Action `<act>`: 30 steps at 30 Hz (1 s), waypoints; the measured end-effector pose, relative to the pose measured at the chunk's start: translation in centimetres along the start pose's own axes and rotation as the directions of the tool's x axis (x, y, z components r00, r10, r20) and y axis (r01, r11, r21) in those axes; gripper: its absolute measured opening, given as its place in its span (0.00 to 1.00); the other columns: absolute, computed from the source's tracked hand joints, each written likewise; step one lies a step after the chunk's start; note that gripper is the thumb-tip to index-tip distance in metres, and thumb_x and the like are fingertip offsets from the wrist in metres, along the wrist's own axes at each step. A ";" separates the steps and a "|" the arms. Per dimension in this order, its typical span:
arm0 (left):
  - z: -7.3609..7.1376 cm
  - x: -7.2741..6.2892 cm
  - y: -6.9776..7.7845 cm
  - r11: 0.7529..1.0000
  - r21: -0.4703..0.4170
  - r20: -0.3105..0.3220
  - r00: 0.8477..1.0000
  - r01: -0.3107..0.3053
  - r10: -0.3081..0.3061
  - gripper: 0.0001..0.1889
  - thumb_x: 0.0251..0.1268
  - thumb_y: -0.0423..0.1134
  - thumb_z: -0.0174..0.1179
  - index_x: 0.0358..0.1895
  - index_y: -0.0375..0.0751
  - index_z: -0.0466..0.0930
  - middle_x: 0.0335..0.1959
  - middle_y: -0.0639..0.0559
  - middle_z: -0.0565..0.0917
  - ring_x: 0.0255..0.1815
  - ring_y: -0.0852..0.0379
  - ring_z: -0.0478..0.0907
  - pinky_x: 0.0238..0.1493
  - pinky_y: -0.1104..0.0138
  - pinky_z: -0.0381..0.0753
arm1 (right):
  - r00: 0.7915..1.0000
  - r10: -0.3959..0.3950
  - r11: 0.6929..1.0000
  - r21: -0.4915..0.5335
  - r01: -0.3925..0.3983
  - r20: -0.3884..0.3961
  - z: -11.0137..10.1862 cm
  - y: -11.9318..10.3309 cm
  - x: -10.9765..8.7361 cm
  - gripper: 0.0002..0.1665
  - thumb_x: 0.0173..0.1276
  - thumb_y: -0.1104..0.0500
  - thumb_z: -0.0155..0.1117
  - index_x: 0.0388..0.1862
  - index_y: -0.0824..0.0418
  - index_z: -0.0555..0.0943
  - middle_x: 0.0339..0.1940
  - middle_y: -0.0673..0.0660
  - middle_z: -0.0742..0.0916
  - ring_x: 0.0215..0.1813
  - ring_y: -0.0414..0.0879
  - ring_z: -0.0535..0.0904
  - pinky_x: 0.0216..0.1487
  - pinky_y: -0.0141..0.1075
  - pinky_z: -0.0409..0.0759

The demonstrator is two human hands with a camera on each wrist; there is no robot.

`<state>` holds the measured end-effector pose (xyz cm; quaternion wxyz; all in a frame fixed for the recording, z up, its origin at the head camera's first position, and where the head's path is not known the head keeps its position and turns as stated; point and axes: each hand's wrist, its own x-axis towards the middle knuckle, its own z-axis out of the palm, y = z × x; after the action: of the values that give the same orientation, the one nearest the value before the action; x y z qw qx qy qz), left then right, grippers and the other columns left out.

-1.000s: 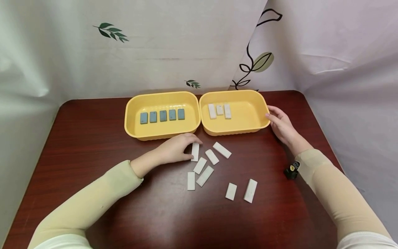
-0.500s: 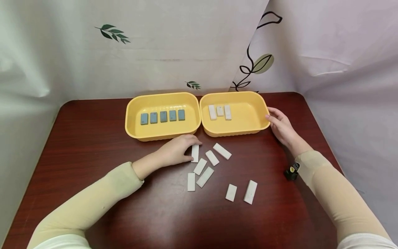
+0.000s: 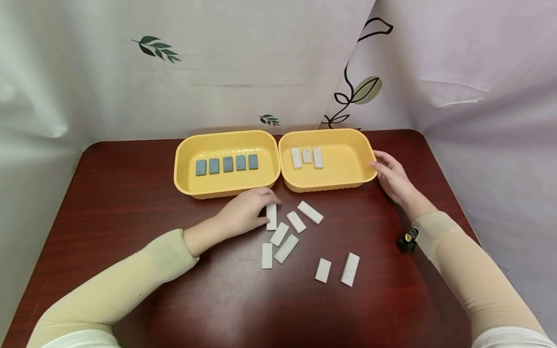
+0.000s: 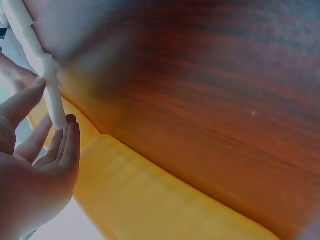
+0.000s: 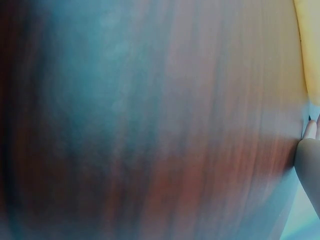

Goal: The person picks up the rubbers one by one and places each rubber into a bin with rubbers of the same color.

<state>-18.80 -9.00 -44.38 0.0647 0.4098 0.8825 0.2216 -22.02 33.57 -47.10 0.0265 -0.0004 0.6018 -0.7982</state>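
Note:
My left hand (image 3: pixel 245 212) pinches a white rectangular block (image 3: pixel 271 218) between thumb and fingertips, just in front of the two yellow trays. In the left wrist view the thumb lies on one side of that block (image 4: pixel 56 102) and the fingers at its end. At the far right, my right hand (image 3: pixel 395 180) holds the end of the right yellow tray (image 3: pixel 324 185), its thumb on the rim. Three white blocks (image 3: pixel 317 158) lie inside this tray. Only a little of the right hand (image 5: pixel 311 150) shows in the right wrist view.
The left yellow tray (image 3: pixel 226 193) touches the right one and holds a row of several blue-grey blocks (image 3: pixel 228 164). Several white blocks (image 3: pixel 286 249) are scattered on the dark red table (image 3: pixel 209 304). A pale curtain (image 3: pixel 217 72) stands behind the table.
The pinched white block has turned a little more upright in the head view and shifted slightly towards the person with my left hand. My right hand stays at the tray.

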 end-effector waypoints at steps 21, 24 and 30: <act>-2.9 0.3 0.4 0.970 -0.242 0.071 0.997 0.036 -0.019 0.07 0.63 0.30 0.74 0.43 0.40 0.92 0.37 0.54 0.92 0.36 0.63 0.86 0.43 0.69 0.88 | 1.000 -0.006 1.000 0.009 0.006 -0.002 0.3 -0.1 -0.2 0.20 0.81 0.74 0.51 0.54 0.56 0.84 0.52 0.48 0.88 0.54 0.38 0.83 0.58 0.24 0.80; -3.1 0.5 0.7 0.967 -0.254 0.088 0.996 0.034 -0.012 0.06 0.63 0.30 0.74 0.41 0.41 0.92 0.35 0.55 0.92 0.35 0.64 0.86 0.42 0.70 0.87 | 1.000 -0.007 1.000 0.011 0.007 -0.001 0.3 0.0 -0.1 0.19 0.81 0.74 0.51 0.54 0.56 0.84 0.51 0.48 0.88 0.54 0.38 0.83 0.59 0.24 0.80; -3.8 1.3 1.5 0.969 -0.245 0.108 0.994 0.021 0.006 0.05 0.63 0.31 0.75 0.41 0.41 0.93 0.35 0.55 0.92 0.35 0.65 0.86 0.42 0.72 0.87 | 1.000 -0.011 1.000 0.019 0.011 -0.003 0.3 -0.1 -0.1 0.20 0.80 0.74 0.51 0.54 0.56 0.85 0.51 0.48 0.88 0.54 0.38 0.83 0.59 0.24 0.80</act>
<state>-19.73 -8.48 -40.28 0.1633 0.4067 0.8449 0.3066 -21.92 33.29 -46.95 0.0213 -0.0025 0.5942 -0.8040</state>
